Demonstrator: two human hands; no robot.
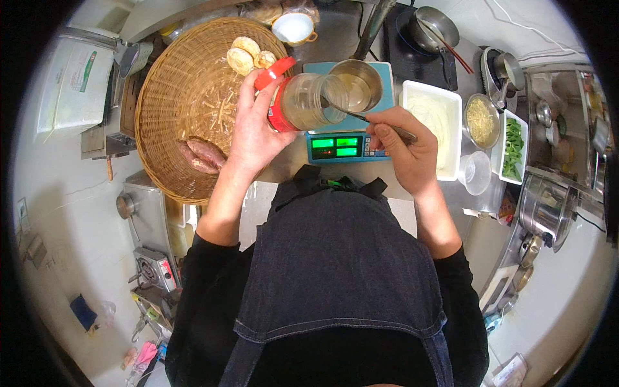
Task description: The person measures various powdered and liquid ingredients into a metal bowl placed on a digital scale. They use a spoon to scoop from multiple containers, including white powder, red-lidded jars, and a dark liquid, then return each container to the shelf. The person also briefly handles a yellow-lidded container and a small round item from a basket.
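Observation:
My left hand grips a clear plastic jar with a red label, tilted on its side with its mouth to the right. A red screw lid is also held by that hand's fingers. In my right hand is the handle of a metal spoon, whose far end reaches into the jar's mouth. Just behind the mouth, a steel saucepan with pale liquid stands on a blue digital kitchen scale with lit green displays. What the jar holds is hard to make out.
On the left, a wicker basket holds several pale round pieces and reddish sweet potatoes. To the right are a white tray of creamy mixture, a bowl of yellowish shreds, a clear plastic cup and chopped greens. A pan sits behind.

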